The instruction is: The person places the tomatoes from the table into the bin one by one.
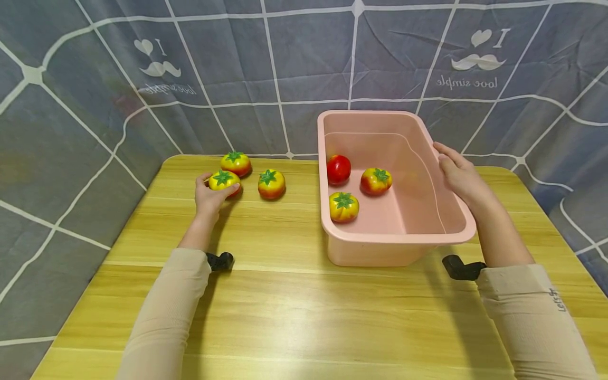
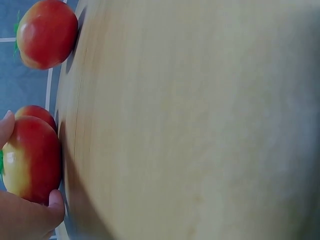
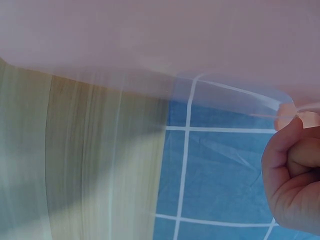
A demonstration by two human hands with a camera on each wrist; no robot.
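A yellow-red toy tomato (image 1: pixel 223 180) with a green leaf top is held between the thumb and fingers of my left hand (image 1: pixel 209 197). In the left wrist view the fingertips sit on both sides of that tomato (image 2: pixel 34 160). Another tomato (image 1: pixel 236 162) is just behind it, and one more (image 1: pixel 271 184) stands to its right on the table. My right hand (image 1: pixel 461 177) grips the right rim of a pink plastic bin (image 1: pixel 370 238). Inside the bin lie a red tomato (image 1: pixel 339 170) and two yellow-red ones, a middle tomato (image 1: pixel 375 182) and a front tomato (image 1: pixel 344 207).
The wooden table (image 1: pixel 280 316) ends at a grey checked cloth (image 1: pixel 228 63) hanging behind and at the sides. The bin's tall walls stand at the table's right half. Black wrist mounts stick out at both cuffs.
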